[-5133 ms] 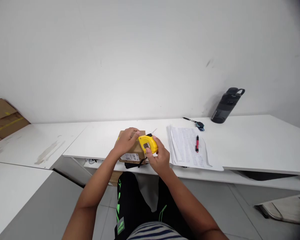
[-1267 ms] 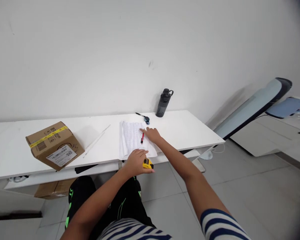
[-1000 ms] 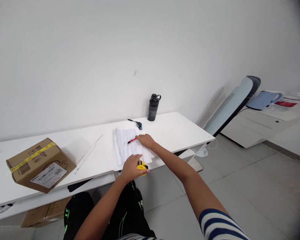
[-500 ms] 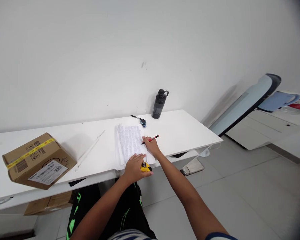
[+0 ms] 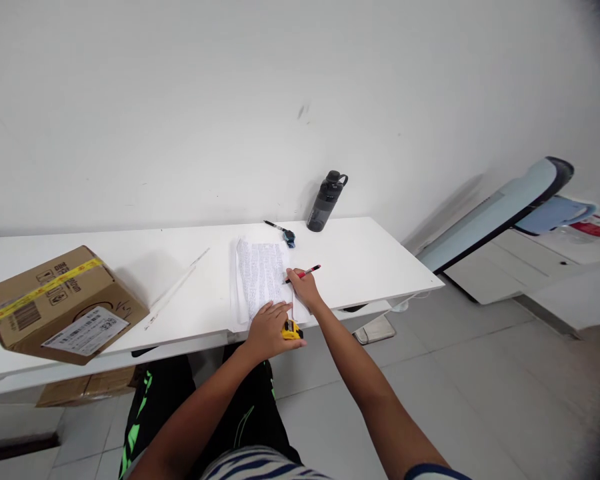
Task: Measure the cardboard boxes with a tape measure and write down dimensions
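My right hand (image 5: 304, 288) grips a red pen (image 5: 306, 273) with its tip down on a stack of written papers (image 5: 261, 275) on the white table (image 5: 370, 257). My left hand (image 5: 269, 329) is closed on a yellow tape measure (image 5: 291, 329) at the near edge of the papers. A taped cardboard box (image 5: 55, 304) with a white label sits at the table's left end, overhanging the front edge.
A dark water bottle (image 5: 326, 201) stands by the wall, with a small blue item and black pen (image 5: 284, 233) beside it. A thin white stick (image 5: 176, 289) lies between box and papers. A light-blue padded board (image 5: 495, 212) leans at the right over a low white surface.
Earlier both hands held the tape measure at the box. Since then my right hand picked the red pen off the papers and set its tip to the sheet; my left hand stays on the tape measure.
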Motion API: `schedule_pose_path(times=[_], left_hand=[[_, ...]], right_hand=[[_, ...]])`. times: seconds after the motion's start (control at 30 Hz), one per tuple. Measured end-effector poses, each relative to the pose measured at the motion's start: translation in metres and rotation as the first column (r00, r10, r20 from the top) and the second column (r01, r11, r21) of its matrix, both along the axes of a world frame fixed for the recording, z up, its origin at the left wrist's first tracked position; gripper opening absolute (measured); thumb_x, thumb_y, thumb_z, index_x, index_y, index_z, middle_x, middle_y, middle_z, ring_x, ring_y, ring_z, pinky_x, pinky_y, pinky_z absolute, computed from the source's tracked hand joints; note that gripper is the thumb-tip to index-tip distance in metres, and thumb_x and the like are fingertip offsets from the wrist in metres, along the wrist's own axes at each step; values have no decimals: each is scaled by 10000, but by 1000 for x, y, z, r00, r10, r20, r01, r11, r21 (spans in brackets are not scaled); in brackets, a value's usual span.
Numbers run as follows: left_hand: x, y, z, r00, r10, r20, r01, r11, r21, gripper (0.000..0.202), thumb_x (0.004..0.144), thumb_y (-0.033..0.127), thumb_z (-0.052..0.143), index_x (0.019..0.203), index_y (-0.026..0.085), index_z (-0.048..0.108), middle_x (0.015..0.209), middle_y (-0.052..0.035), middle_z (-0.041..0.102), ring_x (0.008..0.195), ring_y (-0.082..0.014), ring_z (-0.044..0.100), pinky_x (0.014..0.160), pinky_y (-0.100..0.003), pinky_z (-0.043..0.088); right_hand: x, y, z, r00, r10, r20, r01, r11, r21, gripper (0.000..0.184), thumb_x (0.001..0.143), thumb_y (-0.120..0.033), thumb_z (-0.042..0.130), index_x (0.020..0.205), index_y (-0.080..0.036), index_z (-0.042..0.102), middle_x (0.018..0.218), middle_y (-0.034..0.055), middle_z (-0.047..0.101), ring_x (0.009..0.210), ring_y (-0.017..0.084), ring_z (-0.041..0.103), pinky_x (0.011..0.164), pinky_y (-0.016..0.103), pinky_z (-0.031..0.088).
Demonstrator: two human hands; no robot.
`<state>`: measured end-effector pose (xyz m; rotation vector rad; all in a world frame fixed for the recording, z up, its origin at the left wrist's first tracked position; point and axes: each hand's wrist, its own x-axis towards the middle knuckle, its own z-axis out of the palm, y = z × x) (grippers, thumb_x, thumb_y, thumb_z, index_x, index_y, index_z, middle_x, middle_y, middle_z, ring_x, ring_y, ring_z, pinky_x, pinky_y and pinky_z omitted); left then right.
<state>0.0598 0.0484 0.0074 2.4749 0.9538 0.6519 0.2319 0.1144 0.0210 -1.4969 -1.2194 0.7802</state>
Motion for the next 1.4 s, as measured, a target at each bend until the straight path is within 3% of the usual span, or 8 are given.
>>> schedule_pose_path(times=[0.3, 0.97, 1.4], left_hand=[[0, -1, -2, 1000, -19, -16, 19, 1000, 19, 773, 691, 757, 614, 1230, 203, 602, 1387, -108, 573, 1329, -298, 481, 1179, -466, 247], [1, -2, -2, 1000, -9, -25, 10, 1000, 19, 717, 695, 754, 614, 1148, 198, 635, 1390, -102, 572, 1332, -287, 480, 1182, -448, 236], [2, -1, -7, 1000, 0, -2, 0, 999, 50, 770, 687, 756, 619, 1221, 201, 605, 1377, -99, 583, 1320, -277, 494, 1186, -427, 229]], right_hand=[[0, -1, 1, 1000, -13, -7, 14, 1000, 14, 393, 817, -509, 526, 605, -190, 613, 585, 2, 561, 633, 165, 495, 648, 290, 396], [3, -2, -2, 1000, -28, -14, 28, 999, 16, 381, 816, -487, 530, 575, -197, 578, 532, -22, 495, 589, 152, 453, 626, 291, 378], [2, -3, -2, 999, -51, -6, 51, 998, 39, 363, 828, -458, 520, 571, -205, 570, 536, -24, 511, 593, 153, 464, 628, 290, 377]])
